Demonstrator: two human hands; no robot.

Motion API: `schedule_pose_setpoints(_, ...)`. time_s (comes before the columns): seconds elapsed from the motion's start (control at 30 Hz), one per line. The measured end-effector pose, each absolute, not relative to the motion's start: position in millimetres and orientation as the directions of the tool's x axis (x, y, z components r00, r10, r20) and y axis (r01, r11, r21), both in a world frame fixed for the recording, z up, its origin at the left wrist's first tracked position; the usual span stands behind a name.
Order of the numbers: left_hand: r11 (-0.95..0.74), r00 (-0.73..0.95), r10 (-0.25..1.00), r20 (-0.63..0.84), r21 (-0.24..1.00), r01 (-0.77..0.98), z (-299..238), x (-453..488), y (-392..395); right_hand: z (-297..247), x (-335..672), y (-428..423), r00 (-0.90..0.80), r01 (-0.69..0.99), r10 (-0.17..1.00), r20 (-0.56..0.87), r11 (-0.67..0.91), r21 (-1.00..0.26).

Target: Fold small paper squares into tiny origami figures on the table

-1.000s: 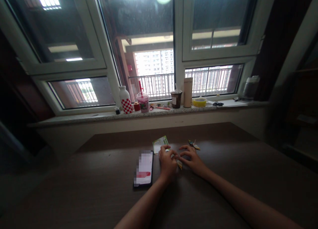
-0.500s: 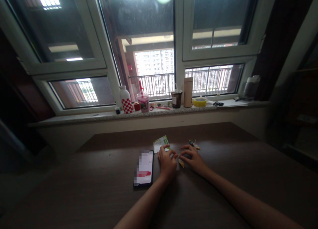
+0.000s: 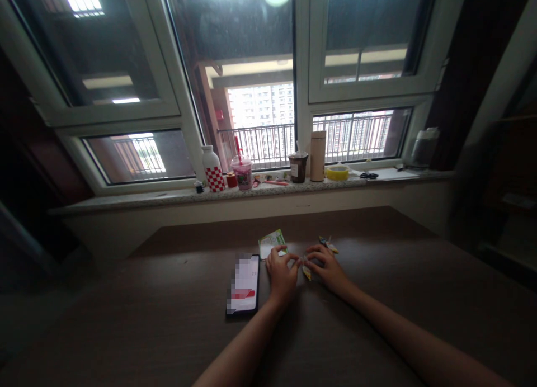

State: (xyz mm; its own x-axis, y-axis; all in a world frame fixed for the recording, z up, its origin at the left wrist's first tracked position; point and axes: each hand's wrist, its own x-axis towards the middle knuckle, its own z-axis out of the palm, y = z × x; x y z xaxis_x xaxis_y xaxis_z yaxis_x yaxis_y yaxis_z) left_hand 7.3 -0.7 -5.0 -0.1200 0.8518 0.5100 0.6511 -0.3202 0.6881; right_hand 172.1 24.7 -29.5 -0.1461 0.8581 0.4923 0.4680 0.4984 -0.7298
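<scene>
Over the brown table, my left hand (image 3: 283,273) is curled, its thumb and index finger closed at the upper end of a small yellow-and-white folded piece (image 3: 307,273). From the other side my right hand (image 3: 327,265) pinches the same piece, with the fingertips of both hands almost meeting. The piece looks like paper or a wrapper, partly hidden by fingers. A similar small dark-and-yellow folded piece (image 3: 329,245) lies just beyond my right hand. Behind my left fingers is a flat green-and-white packet (image 3: 271,245). A phone (image 3: 245,286) with a lit screen lies left of my left hand.
The table (image 3: 168,297) reaches to the wall below the window. On the sill stand a checkered bottle (image 3: 214,169), a pink cup with a straw (image 3: 242,173), a dark drink cup (image 3: 298,169), a tan flask (image 3: 318,156), yellow tape (image 3: 337,173) and scissors (image 3: 368,175).
My fingertips have drawn slightly closer together around the small yellow-and-white piece, which has shifted and turned a little. The phone and packet stay put.
</scene>
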Motion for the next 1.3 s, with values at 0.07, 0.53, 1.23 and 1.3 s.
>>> schedule_pose_setpoints(0.07, -0.327, -0.136, 0.844, 0.518, 0.700, 0.635, -5, 7, -1, -30, 172, 25, -0.143, 0.479, 0.858, 0.493, 0.496, -0.724)
schedule_pose_setpoints(0.53, -0.300, -0.214, 0.848, 0.485, 0.771, 0.561, -1, 3, 0, -28, 170, 20, -0.129, 0.525, 0.908, 0.398, 0.403, -0.750)
schedule_pose_setpoints(1.23, -0.271, -0.083, 0.895, 0.439, 0.680, 0.681, -11, 5, 7, -30, 186, 36, -0.220, 0.224, 0.903, 0.368, 0.414, -0.882)
schedule_pose_setpoints(1.3, -0.291, -0.094, 0.885, 0.456, 0.699, 0.653, -11, 5, 8, -28, 186, 36, -0.206, 0.216, 0.911, 0.356, 0.397, -0.892)
